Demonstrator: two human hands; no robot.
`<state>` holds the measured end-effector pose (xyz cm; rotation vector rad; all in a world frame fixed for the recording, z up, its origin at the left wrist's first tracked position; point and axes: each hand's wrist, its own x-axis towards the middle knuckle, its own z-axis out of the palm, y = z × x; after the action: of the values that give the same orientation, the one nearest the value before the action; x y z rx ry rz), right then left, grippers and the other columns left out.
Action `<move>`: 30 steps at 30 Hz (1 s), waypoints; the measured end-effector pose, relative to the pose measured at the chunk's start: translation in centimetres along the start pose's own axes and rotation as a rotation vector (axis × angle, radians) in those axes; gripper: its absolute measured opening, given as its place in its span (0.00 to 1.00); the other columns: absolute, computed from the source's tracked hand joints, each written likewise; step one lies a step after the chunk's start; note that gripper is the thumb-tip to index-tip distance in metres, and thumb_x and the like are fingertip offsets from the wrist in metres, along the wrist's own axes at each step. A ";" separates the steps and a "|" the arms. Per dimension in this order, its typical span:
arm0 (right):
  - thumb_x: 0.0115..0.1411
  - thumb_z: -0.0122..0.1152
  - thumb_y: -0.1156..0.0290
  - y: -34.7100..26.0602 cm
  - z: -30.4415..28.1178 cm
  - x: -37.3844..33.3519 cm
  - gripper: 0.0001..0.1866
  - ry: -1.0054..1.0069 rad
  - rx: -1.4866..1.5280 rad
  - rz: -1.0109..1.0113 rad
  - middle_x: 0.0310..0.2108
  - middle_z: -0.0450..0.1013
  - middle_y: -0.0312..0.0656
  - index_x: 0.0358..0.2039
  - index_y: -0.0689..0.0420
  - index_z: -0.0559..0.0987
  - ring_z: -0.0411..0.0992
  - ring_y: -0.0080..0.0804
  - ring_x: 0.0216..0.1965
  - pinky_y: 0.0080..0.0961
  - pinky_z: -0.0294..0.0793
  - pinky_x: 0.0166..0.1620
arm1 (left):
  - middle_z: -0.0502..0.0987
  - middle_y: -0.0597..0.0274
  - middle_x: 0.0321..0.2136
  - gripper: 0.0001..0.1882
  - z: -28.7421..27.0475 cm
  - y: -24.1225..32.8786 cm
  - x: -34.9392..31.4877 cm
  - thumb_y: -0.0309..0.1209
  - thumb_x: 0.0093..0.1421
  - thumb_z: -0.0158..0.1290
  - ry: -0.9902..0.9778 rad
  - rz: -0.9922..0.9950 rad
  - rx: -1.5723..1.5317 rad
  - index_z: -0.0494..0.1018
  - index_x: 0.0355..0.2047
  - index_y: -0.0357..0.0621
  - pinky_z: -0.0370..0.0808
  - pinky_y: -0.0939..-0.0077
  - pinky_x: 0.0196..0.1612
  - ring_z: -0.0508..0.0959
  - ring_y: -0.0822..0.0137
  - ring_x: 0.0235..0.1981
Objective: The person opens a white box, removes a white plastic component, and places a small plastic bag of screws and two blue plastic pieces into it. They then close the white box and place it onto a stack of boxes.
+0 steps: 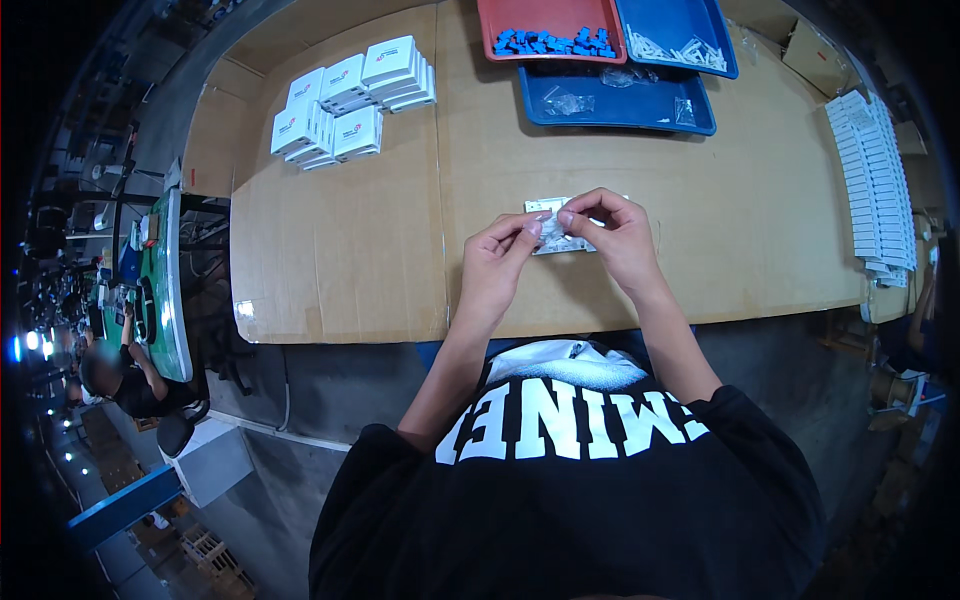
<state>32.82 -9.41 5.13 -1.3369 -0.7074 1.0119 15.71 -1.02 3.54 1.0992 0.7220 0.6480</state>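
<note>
From where I stood, both of the worker's bare hands were brought together over the desk [340, 240], right of its middle and nearer the near edge than the far one. The left hand [494, 258] and the right hand [624, 242] each had thumb and forefinger drawn narrow on a small, pale, filmy thing [551, 228], the fingertips almost meeting; a pinch from two sides, I'd judge, suits something so slight and limp. It looked like a clear little packet, though the fingers hid too much to be sure. Just beneath lay a white flat piece [574, 243], directly in front of the worker's body, presumably so both arms could reach it evenly. Along the far edge, a red tray [545, 12] of blue pieces [555, 43] sat beside a blue tray [665, 18] of slim white pieces [690, 55], both seeming to overlap a lower blue tray [640, 105] with clear packets [568, 102] in it; walled trays likely kept such small bits sorted and from scattering. White boxes [356, 130] stood in stacks toward the far left corner, and a long row of white flat items [870, 180] ran along the right edge, both probably set aside there to leave elbow room.
</note>
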 end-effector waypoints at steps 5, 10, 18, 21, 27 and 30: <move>0.61 0.69 0.77 -0.1 -0.5 -0.2 0.05 -0.084 0.025 -0.003 0.37 0.81 0.39 0.38 0.62 0.83 0.78 0.22 0.40 0.20 0.78 0.45 | 0.82 0.59 0.44 0.12 -0.1 0.3 0.0 0.27 0.69 0.58 0.004 -0.105 -0.212 0.79 0.50 0.34 0.80 0.75 0.52 0.81 0.71 0.44; 0.63 0.67 0.77 -0.8 -1.1 0.0 0.06 -0.088 0.068 0.043 0.37 0.81 0.40 0.39 0.64 0.82 0.79 0.23 0.40 0.21 0.81 0.45 | 0.82 0.57 0.44 0.12 -0.1 -0.3 0.0 0.29 0.70 0.57 0.009 -0.050 -0.090 0.78 0.48 0.34 0.80 0.74 0.51 0.82 0.70 0.43; 0.65 0.63 0.81 -0.3 -2.3 1.2 0.06 -0.111 0.041 0.134 0.38 0.81 0.43 0.42 0.67 0.82 0.80 0.23 0.38 0.19 0.84 0.42 | 0.80 0.62 0.34 0.11 -0.2 0.4 1.1 0.28 0.71 0.54 -0.086 -0.005 0.096 0.77 0.49 0.34 0.71 0.84 0.33 0.77 0.79 0.32; 0.66 0.63 0.79 0.9 -3.8 1.7 0.07 -0.208 0.018 0.112 0.42 0.80 0.43 0.44 0.65 0.81 0.80 0.25 0.40 0.21 0.83 0.46 | 0.79 0.65 0.32 0.12 -1.3 -1.3 2.2 0.28 0.72 0.51 -0.193 0.002 0.295 0.77 0.51 0.36 0.67 0.84 0.30 0.73 0.80 0.28; 0.64 0.61 0.84 2.6 -4.5 2.3 0.08 -0.159 -0.279 0.014 0.43 0.81 0.39 0.42 0.66 0.83 0.78 0.24 0.44 0.21 0.78 0.49 | 0.74 0.73 0.26 0.13 -0.8 -1.5 3.5 0.31 0.71 0.54 -0.143 0.066 0.283 0.80 0.51 0.39 0.67 0.86 0.32 0.68 0.83 0.27; 0.62 0.62 0.82 3.7 -4.6 2.7 0.07 -0.163 -0.343 -0.160 0.37 0.81 0.36 0.39 0.63 0.85 0.78 0.22 0.39 0.21 0.77 0.43 | 0.73 0.73 0.26 0.12 -1.2 -2.4 4.0 0.31 0.69 0.57 -0.154 -0.057 0.210 0.81 0.49 0.38 0.64 0.86 0.29 0.66 0.83 0.26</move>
<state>37.42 -9.23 0.52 -1.4728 -1.1324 0.9032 17.47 1.97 0.14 1.3015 0.6966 0.4407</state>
